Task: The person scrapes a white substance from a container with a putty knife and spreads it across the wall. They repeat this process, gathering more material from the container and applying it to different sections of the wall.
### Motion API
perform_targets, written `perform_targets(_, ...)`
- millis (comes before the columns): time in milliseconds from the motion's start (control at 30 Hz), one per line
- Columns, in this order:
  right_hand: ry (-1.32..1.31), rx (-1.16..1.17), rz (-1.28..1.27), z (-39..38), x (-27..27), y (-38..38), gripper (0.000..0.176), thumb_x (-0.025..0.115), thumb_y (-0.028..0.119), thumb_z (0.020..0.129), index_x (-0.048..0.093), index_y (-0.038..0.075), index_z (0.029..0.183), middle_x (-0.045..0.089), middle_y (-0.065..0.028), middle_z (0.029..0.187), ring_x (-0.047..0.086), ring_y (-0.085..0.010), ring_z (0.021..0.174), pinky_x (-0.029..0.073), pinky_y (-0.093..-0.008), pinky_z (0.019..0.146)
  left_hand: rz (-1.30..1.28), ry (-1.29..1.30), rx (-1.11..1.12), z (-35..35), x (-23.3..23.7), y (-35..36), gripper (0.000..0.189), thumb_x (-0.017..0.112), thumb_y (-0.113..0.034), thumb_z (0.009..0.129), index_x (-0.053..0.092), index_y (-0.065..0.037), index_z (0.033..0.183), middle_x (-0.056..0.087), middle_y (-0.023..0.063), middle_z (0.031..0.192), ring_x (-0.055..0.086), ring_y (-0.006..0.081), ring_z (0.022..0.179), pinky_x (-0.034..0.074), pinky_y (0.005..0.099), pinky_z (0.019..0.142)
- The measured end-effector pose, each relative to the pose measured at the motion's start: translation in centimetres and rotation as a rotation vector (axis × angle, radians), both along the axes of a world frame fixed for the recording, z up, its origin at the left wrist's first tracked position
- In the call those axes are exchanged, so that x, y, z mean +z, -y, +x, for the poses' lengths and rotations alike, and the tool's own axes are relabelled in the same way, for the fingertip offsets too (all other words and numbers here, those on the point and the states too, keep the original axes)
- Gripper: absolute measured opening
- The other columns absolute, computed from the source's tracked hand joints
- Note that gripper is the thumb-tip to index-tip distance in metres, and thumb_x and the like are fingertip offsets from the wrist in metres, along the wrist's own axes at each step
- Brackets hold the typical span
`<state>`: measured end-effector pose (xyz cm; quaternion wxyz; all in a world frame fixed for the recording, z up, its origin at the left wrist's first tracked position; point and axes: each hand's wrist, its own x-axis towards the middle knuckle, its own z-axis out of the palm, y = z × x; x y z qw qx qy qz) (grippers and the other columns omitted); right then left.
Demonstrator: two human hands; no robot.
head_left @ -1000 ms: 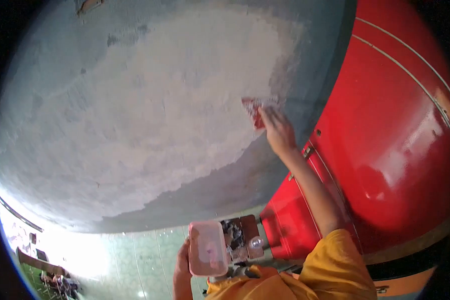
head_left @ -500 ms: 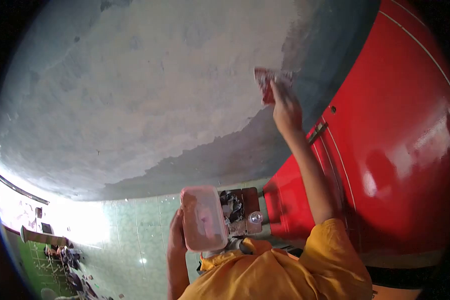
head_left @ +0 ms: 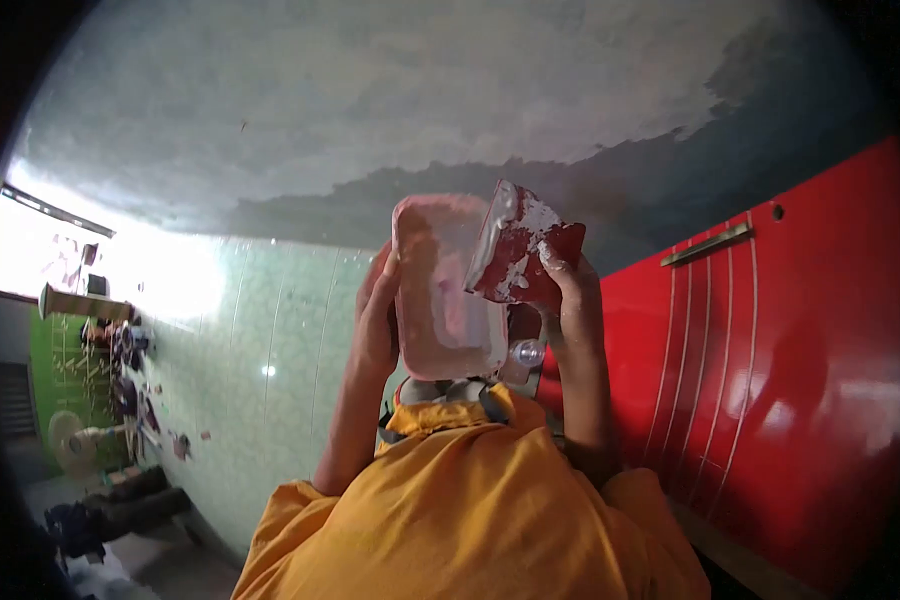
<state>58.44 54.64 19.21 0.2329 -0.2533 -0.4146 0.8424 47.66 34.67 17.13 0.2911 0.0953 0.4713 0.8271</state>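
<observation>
My left hand (head_left: 377, 312) grips a pink rectangular plastic tub (head_left: 402, 290) by its left side. Pale wet putty (head_left: 455, 310) smears the tub's bottom and inner walls. In my right hand (head_left: 575, 300) is a dark red putty scraper (head_left: 530, 255), pinched between thumb and fingers. White putty clings to its face and along its left edge, which overlaps the tub's right rim in this view. Beyond both hands rises the wall (head_left: 370, 110), coated light grey above with a ragged border against a darker grey strip (head_left: 310, 212).
A glossy red cabinet door (head_left: 770, 330) with a metal handle (head_left: 705, 243) stands at the right. Pale green tiles (head_left: 280, 350) line the lower wall at the left. A clear cup (head_left: 528, 352) sits just past the tub. A fan (head_left: 75, 440) and clutter lie far left.
My right hand has come down from the wall to the tub with the scraper. The tub, in my left hand, appears higher in view, and the view has shifted.
</observation>
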Motion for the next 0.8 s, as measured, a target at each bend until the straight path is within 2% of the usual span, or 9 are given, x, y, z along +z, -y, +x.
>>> perform_targets(167, 0.116, -0.015, 0.094, 0.8, -3.0, -1.3, 0.029, 0.063, 0.018, 0.099, 0.061, 0.003, 0.123, 0.068, -0.0059, 0.106, 0.068, -0.0137, 0.091, 0.054, -0.0261, 0.065, -0.001, 0.069, 0.072, 0.6, 0.7, 1.8, 0.057, 0.05, -0.033, 0.107, 0.04, 0.0, 0.152, 0.055, 0.0108, 0.142, 0.054, 0.0186, 0.129, 0.045, 0.0332, 0.107)
perform_targets(267, 0.08, -0.287, 0.232, 0.2, -2.5, -0.5, 0.027, 0.064, 0.016, 0.099, 0.061, 0.002, 0.121, 0.069, -0.0051, 0.101, 0.067, -0.0154, 0.093, 0.055, -0.0284, 0.073, 0.018, 0.137, 0.091, 0.2, -0.3, 2.7, 0.056, 0.05, -0.034, 0.107, 0.04, -0.001, 0.151, 0.056, 0.0106, 0.14, 0.055, 0.0183, 0.127, 0.047, 0.0331, 0.105)
perform_targets(300, -0.044, -0.289, 0.32, -0.1, -1.8, 0.5, 0.023, 0.064, 0.013, 0.099, 0.065, 0.0, 0.118, 0.07, -0.0056, 0.102, 0.066, -0.0153, 0.096, 0.054, -0.0309, 0.082, 0.029, 0.161, 0.097, 0.1, -0.7, 3.0, 0.056, 0.05, -0.034, 0.107, 0.041, -0.001, 0.151, 0.057, 0.0103, 0.139, 0.056, 0.0181, 0.125, 0.048, 0.0332, 0.104)
perform_targets(400, 0.041, -0.149, 0.848, -0.3, -2.5, 2.9, 0.022, 0.062, 0.009, 0.101, 0.068, -0.004, 0.117, 0.071, -0.0061, 0.109, 0.065, -0.0142, 0.1, 0.052, -0.0312, 0.089, 0.093, 0.235, 0.09, -0.4, -0.8, 3.9, 0.052, 0.049, -0.035, 0.107, 0.044, -0.002, 0.148, 0.059, 0.0089, 0.134, 0.058, 0.0168, 0.12, 0.05, 0.0333, 0.1)
perform_targets(433, -0.02, -0.095, 0.891, -0.4, -2.2, 4.4, 0.026, 0.061, 0.008, 0.101, 0.068, -0.006, 0.121, 0.071, -0.0096, 0.118, 0.064, -0.0149, 0.107, 0.05, -0.0311, 0.093, 0.118, 0.254, 0.083, -0.2, -1.1, 3.5, 0.051, 0.049, -0.036, 0.107, 0.045, -0.003, 0.147, 0.059, 0.0083, 0.132, 0.059, 0.0162, 0.118, 0.051, 0.0333, 0.098)
perform_targets(467, -0.125, 0.011, 0.968, -0.7, -3.2, 5.0, 0.035, 0.063, 0.012, 0.101, 0.063, -0.005, 0.132, 0.069, -0.0149, 0.128, 0.064, -0.0204, 0.117, 0.049, -0.0338, 0.1, 0.129, 0.252, 0.082, -0.4, -0.5, 3.7, 0.051, 0.049, -0.036, 0.108, 0.046, -0.003, 0.146, 0.06, 0.008, 0.131, 0.06, 0.016, 0.117, 0.052, 0.0333, 0.098)
perform_targets(533, -0.217, 0.001, 1.179, -1.9, -5.3, 5.7, 0.04, 0.059, 0.03, 0.102, 0.068, -0.001, 0.126, 0.07, -0.0192, 0.126, 0.067, -0.0334, 0.12, 0.05, -0.0377, 0.101, 0.151, 0.252, 0.09, -0.9, 0.6, 4.2, 0.049, 0.049, -0.036, 0.108, 0.047, -0.003, 0.144, 0.06, 0.0072, 0.128, 0.06, 0.0155, 0.115, 0.053, 0.0332, 0.096)
perform_targets(633, -0.08, -0.091, 1.491, -3.0, -6.3, 7.5, 0.045, 0.055, 0.037, 0.102, 0.069, 0.002, 0.128, 0.07, -0.0203, 0.125, 0.067, -0.038, 0.119, 0.054, -0.0382, 0.094, 0.175, 0.323, 0.09, -2.1, 0.5, 6.2, 0.05, 0.049, -0.037, 0.108, 0.046, -0.003, 0.145, 0.06, 0.0073, 0.129, 0.06, 0.0153, 0.116, 0.053, 0.033, 0.096)
perform_targets(800, -0.08, -0.146, 1.437, -5.7, -7.3, 10.3, 0.035, 0.055, 0.024, 0.102, 0.07, 0.005, 0.128, 0.071, -0.0186, 0.124, 0.069, -0.0332, 0.117, 0.056, -0.0353, 0.085, 0.156, 0.25, 0.051, -3.6, 1.5, 10.1, 0.052, 0.049, -0.035, 0.108, 0.044, -0.001, 0.148, 0.06, 0.0081, 0.134, 0.059, 0.015, 0.119, 0.051, 0.0318, 0.099)
